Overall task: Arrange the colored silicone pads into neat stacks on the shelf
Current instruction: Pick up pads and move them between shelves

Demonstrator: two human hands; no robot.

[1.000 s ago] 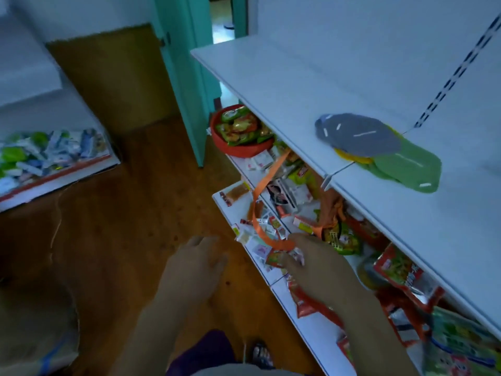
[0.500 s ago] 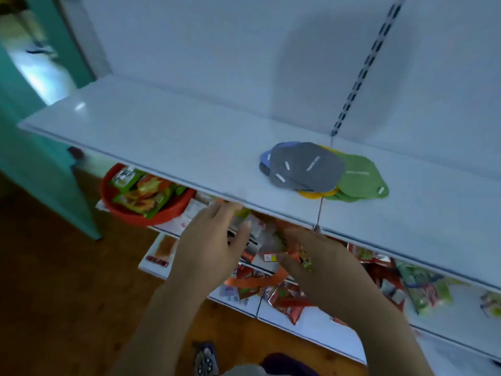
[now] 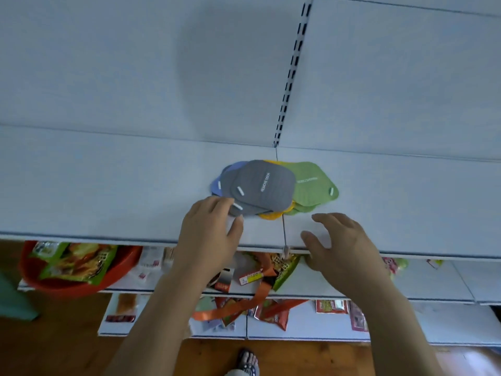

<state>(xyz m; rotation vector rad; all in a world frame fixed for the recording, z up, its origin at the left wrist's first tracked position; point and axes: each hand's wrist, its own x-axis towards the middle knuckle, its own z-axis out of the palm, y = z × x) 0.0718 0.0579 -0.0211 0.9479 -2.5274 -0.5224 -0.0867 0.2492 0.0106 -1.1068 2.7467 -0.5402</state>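
A red round basin [image 3: 73,286] sits at 8 o'clock. The left hand [image 3: 210,234], fingers relaxed, touches the grey silicone pads [image 3: 261,187] fanned mid-shelf with green pads [image 3: 314,185]. The white shelf [image 3: 108,185] lies bare either side. The right hand [image 3: 343,245] hovers, fingers spread, at the front edge.

White back panels [image 3: 135,63] rise behind, split by a slotted upright [image 3: 291,66]. Wooden floor [image 3: 54,346] lies below. A teal door edge [image 3: 13,299] shows at left.
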